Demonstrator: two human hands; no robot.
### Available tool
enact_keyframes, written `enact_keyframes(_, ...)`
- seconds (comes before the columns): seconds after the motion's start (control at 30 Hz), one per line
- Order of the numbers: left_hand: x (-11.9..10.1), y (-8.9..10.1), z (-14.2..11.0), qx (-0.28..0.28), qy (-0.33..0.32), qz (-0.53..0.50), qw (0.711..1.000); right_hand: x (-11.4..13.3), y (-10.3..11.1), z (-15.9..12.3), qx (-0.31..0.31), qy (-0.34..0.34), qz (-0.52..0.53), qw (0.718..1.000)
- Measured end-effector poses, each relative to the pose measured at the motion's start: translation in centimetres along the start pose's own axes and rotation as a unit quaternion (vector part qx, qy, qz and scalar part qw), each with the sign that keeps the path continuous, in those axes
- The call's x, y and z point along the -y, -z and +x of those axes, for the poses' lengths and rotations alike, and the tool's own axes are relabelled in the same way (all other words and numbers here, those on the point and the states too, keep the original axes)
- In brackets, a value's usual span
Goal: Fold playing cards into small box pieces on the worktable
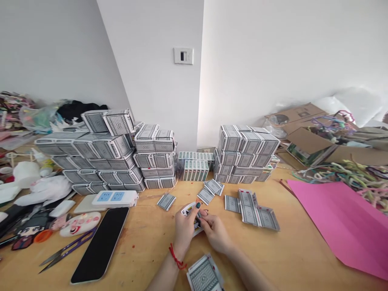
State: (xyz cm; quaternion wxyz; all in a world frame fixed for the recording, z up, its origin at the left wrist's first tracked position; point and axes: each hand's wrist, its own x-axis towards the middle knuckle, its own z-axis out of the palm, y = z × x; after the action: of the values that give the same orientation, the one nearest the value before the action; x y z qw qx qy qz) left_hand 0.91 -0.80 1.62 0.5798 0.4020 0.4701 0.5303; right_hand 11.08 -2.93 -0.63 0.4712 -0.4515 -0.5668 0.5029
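Over the middle of the table, my left hand (pixel 185 227) grips a playing card (pixel 186 209) whose face shows a K and a black club. Its thumb lies across the card. My right hand (pixel 216 234) is closed with its fingertips pinched against the card's right side; whether other cards sit behind it is hidden. Just beyond my hands lie several loose face-down cards (pixel 206 195), and another card (pixel 166 201) rests to the left. Folded, joined cards (pixel 251 213) lie to the right. A small block of cards (pixel 204 273) is below my forearms, cut by the frame edge.
Stacked card blocks stand at back left (pixel 109 145) and back right (pixel 247 141), with card boxes (pixel 195 170) between them. On the left are a phone (pixel 101 244), scissors (pixel 68 247) and a power strip (pixel 115 198). Pink paper (pixel 336 226) and tangled cords (pixel 348 176) lie right.
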Motion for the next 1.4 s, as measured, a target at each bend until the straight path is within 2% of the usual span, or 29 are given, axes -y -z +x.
enact_keyframes(0.17, 0.1, 0.5, 0.5, 0.048, 0.008, -0.100, 0.994, 0.2, 0.7, 0.3, 0.001, -0.010, 0.052, 0.999)
enact_keyframes(0.27, 0.2, 1.0, 0.9, 0.052, 0.013, -0.151, 0.987, 0.2, 1.5, 0.7, -0.008, -0.013, 0.083, 0.996)
enact_keyframes(0.37, 0.5, 1.4, 1.3, 0.026, 0.014, -0.108, 0.994, 0.1, 2.1, 0.9, -0.010, -0.014, 0.099, 0.995)
enact_keyframes(0.5, 0.6, 1.7, 1.5, -0.019, -0.027, -0.022, 0.999, 0.1, 2.0, 0.8, 0.001, -0.016, 0.099, 0.995)
enact_keyframes(0.73, 0.5, 2.1, 1.6, -0.045, -0.074, 0.054, 0.995, 0.4, 1.4, 0.3, 0.003, -0.039, 0.094, 0.995)
enact_keyframes(0.83, 0.6, 2.1, 1.6, -0.041, -0.084, 0.070, 0.993, 0.4, 1.7, 0.5, -0.037, -0.012, 0.052, 0.998)
enact_keyframes(0.9, 0.7, 2.0, 1.6, -0.033, -0.088, 0.077, 0.993, 0.4, 2.0, 0.6, -0.049, -0.004, 0.061, 0.997)
enact_keyframes(1.1, 0.7, 1.9, 1.3, 0.006, -0.090, 0.105, 0.990, 0.5, 2.1, 0.7, -0.049, -0.031, 0.152, 0.987)
enact_keyframes(1.4, 0.8, 1.9, 1.2, 0.025, -0.117, 0.156, 0.980, -0.4, 2.5, 0.9, -0.062, -0.027, 0.143, 0.987)
